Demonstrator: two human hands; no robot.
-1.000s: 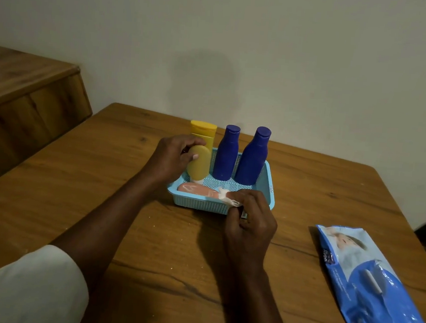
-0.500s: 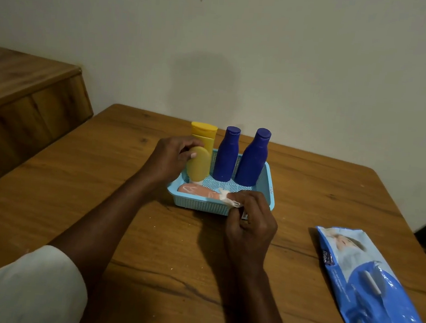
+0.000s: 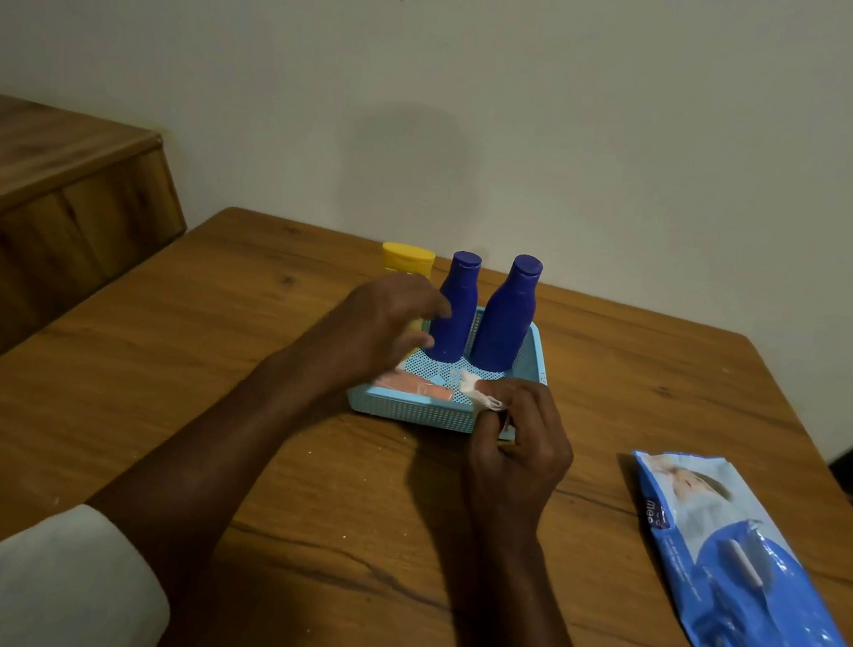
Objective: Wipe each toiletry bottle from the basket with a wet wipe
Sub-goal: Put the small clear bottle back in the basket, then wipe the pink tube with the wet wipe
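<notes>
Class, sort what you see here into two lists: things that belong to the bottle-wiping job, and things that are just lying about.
Belongs to the job:
- basket
- two blue bottles
- yellow bottle
- orange tube, lying in the basket
- wet wipe, pinched in the right hand
- left hand, at the bottles
- pack of wipes

Just lying about:
- wooden cabinet on the left
</notes>
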